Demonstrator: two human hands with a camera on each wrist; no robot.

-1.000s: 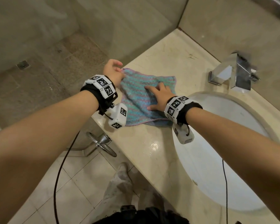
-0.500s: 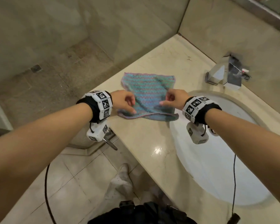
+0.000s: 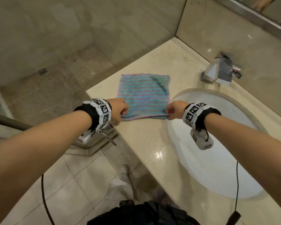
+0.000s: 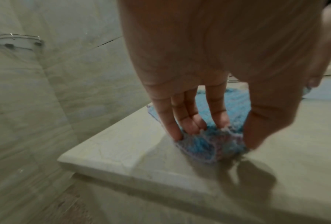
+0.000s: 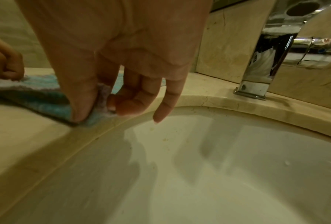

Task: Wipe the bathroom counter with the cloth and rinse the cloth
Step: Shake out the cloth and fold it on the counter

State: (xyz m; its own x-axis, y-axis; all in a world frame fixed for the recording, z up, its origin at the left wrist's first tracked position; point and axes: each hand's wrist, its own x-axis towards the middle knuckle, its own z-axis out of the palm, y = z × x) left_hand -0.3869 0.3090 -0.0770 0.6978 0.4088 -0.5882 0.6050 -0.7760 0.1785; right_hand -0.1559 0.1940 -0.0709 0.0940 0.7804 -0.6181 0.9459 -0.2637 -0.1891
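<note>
A teal and pink striped cloth (image 3: 144, 95) lies spread flat on the beige marble counter (image 3: 146, 138), left of the sink. My left hand (image 3: 122, 111) pinches its near left corner, seen bunched between thumb and fingers in the left wrist view (image 4: 210, 142). My right hand (image 3: 169, 113) pinches the near right corner by the basin rim; in the right wrist view the cloth (image 5: 46, 97) is held between thumb and forefinger of that hand (image 5: 95, 110), the other fingers hanging loose.
A white oval sink (image 3: 217, 159) is set in the counter at right, with a chrome faucet (image 3: 221, 70) behind it. The counter's left edge drops to a tiled floor and a glass shower screen (image 3: 55, 38). A mirror frame (image 3: 258, 17) runs along the back wall.
Both hands drew back from the cloth's far part to its near corners and took hold of them. The cloth now lies flatter and squarer.
</note>
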